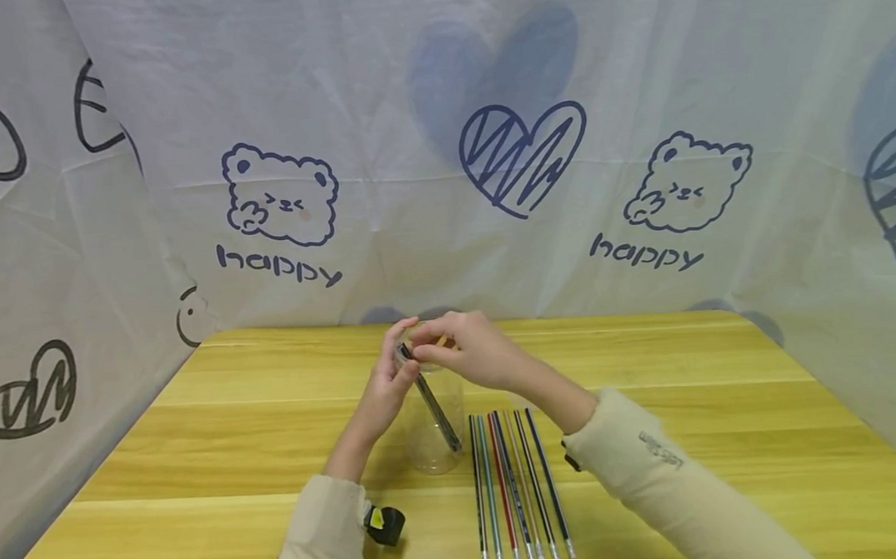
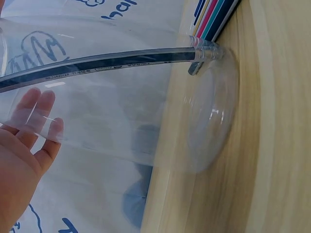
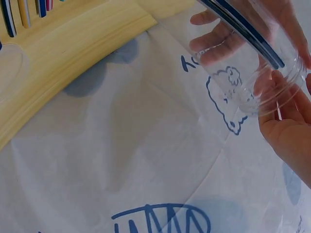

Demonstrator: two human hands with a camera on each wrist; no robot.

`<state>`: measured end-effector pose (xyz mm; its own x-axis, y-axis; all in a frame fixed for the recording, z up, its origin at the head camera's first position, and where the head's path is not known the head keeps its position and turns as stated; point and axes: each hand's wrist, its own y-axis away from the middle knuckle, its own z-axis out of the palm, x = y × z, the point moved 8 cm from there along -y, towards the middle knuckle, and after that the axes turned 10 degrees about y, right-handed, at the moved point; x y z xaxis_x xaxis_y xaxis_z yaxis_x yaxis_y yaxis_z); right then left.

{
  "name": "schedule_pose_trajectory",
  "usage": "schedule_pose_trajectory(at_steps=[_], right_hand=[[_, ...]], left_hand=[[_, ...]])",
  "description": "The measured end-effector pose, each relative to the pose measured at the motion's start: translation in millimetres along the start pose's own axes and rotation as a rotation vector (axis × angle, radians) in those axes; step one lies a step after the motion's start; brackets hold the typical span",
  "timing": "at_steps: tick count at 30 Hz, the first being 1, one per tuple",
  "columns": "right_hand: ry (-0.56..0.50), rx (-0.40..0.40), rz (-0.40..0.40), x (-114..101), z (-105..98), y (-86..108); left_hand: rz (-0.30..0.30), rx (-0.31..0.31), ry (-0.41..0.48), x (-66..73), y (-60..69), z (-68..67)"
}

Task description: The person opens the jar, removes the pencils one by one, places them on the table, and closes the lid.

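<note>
A tall clear plastic jar [image 1: 434, 434] stands on the table, tipped slightly toward me. Dark pencils [image 1: 437, 409] lean inside it from the upper left rim to the lower right of its base. My left hand [image 1: 381, 395] grips the jar near the top, its fingers [image 2: 36, 116] wrapped behind the wall. At the mouth is my right hand [image 1: 474, 349], with bent fingers [image 3: 286, 104] against the rim close to the pencils' upper ends. Whether these fingers pinch anything is hidden.
Several pencils [image 1: 511, 485] in different colours lie in a row right of the jar, silver ends toward me. A clear round disc [image 3: 12, 68] lies on the wooden table [image 1: 238, 455]. A printed white cloth [image 1: 417, 256] hangs behind the table and at both sides.
</note>
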<state>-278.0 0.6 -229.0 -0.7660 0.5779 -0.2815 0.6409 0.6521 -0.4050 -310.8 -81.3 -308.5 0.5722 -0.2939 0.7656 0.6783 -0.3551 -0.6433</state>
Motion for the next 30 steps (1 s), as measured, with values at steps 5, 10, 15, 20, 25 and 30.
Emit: schedule_pose_trajectory(at_steps=[5,10,15,20,25,30], right_hand=[[0.049,-0.061,0.004,-1.8,7.6,-0.7],[0.075,-0.072,0.002,-2.5,8.3,-1.1],[0.045,-0.075,-0.013,-3.1,7.8,-0.9],[0.006,-0.086,-0.009,-2.8,8.7,-1.0],[-0.002,-0.123,-0.017,-4.2,11.3,-1.4],[0.001,-0.162,-0.064,-7.8,12.0,-2.4]], left_hand=[[-0.005,-0.009,0.03,-0.5,0.0,0.1],[0.0,-0.005,0.039,-0.1,-0.4,-0.4],[0.002,0.0,0.023,-0.4,-0.2,-0.8],[-0.002,0.007,0.008,-1.0,0.1,-1.5],[0.005,0.019,0.001,-0.5,-0.3,-1.5],[0.03,0.013,0.007,0.5,-0.8,-0.2]])
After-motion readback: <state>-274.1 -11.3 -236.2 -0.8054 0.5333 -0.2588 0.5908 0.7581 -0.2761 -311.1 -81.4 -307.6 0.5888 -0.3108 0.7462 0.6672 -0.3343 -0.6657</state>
